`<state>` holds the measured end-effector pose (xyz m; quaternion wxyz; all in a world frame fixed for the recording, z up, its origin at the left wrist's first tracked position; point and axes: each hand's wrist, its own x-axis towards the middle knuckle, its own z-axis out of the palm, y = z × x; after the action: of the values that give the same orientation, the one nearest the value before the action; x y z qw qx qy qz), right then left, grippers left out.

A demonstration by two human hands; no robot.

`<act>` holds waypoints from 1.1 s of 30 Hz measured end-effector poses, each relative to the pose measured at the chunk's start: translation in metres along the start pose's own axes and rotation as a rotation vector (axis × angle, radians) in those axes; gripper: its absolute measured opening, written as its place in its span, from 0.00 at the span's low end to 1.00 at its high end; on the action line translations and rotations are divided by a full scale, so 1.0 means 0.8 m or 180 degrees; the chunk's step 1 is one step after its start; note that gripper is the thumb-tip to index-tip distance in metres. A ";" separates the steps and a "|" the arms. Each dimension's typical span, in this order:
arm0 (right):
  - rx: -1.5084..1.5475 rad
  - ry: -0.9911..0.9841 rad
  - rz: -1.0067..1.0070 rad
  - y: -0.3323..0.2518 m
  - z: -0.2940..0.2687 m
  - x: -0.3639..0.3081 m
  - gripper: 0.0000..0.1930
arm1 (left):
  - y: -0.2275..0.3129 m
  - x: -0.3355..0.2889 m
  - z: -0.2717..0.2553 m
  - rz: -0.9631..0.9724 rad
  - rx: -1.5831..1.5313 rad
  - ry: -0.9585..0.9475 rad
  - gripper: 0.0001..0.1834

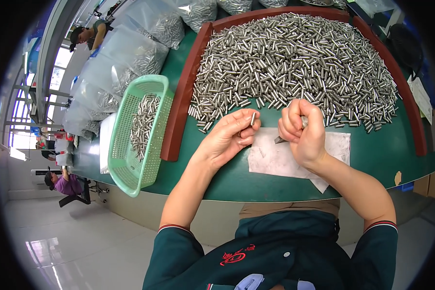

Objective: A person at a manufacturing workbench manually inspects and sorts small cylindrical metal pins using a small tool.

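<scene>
Between the thumb and fingertips of my left hand (pixel 231 134) a small shiny metal pin (pixel 253 119) is pinched, standing nearly upright. My right hand (pixel 303 133) is curled into a fist around a small tool with a grey tapered tip (pixel 280 140); the tip pokes out toward my left hand, and the rest of the tool is mostly hidden by my fingers. Under my right hand lies a stained white cloth or paper sheet (pixel 266 159). Just beyond both hands spreads a large heap of similar metal pins (pixel 295 63).
A dark red wooden border (pixel 180 104) frames the heap on the green table (pixel 232 186). Left of it, a light green perforated basket (pixel 115 150) holds more pins. Clear plastic bags of pins (pixel 125 63) line the far left. Other people work in the background.
</scene>
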<state>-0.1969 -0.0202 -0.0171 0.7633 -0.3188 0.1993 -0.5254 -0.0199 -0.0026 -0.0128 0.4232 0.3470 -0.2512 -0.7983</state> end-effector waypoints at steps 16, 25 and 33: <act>-0.0116 0.0033 -0.0034 -0.003 0.000 0.001 0.16 | -0.006 0.030 0.011 0.1899 0.4324 0.1931 0.09; -0.0155 0.0014 -0.0030 -0.004 0.000 0.000 0.16 | -0.010 0.033 0.009 0.2149 0.4913 0.1975 0.04; -0.0264 0.0079 -0.0006 -0.004 0.002 0.000 0.17 | 0.004 0.005 0.001 0.0340 0.0545 0.0331 0.03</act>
<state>-0.1981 -0.0204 -0.0134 0.7464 -0.3438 0.2301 -0.5213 -0.0208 -0.0073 -0.0112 0.4464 0.4089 -0.3143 -0.7312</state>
